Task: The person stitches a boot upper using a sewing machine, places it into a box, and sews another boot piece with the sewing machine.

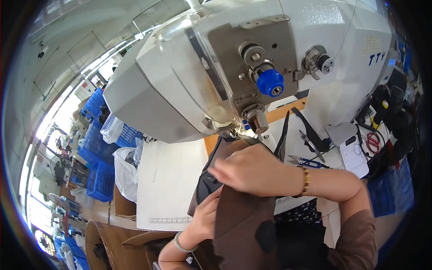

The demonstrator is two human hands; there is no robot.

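A large white sewing machine (166, 85) fills the upper middle, with a blue tension knob (270, 83) on its front. Below its needle area lies a dark, folded sewing piece (208, 182), partly under the machine. A broad brown flap of fabric or leather (240, 220), which seems joined to it, hangs toward me. My left hand (208, 218) grips the flap's left edge, some fingers hidden behind it. My right hand (252, 171) crosses over the work with its fingers curled at the flap's upper edge; its fingertips are slightly blurred.
Blue-handled thread snips (310, 163) and a slim pointed tool (312, 146) lie right on the white table (166, 180), near dark strips (310, 130). A white card (354, 157) lies farther right. Cardboard boxes (105, 245) and blue crates (100, 180) stand left.
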